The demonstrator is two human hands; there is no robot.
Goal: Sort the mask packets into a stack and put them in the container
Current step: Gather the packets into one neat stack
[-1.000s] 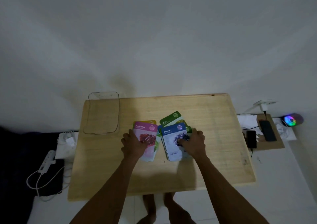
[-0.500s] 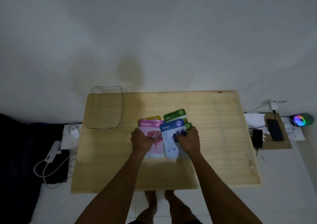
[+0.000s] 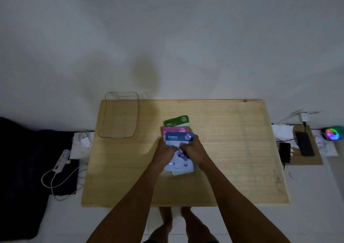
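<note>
Mask packets now overlap in one rough pile mid-table: blue packet [image 3: 179, 137] on top, pink packet [image 3: 174, 129] under it, green packet [image 3: 176, 121] poking out at the back. A sec ago pink & blue lay side by side, so they've been slid together. Left hand [image 3: 165, 151] & right hand [image 3: 194, 150] sit close together, fingers pressing down on the blue one from either side. Edges aren't squared yet, prob next. Clear container [image 3: 119, 115] sits empty at the table's [image 3: 232, 149] back-left corner, well apart from the pile.
</note>
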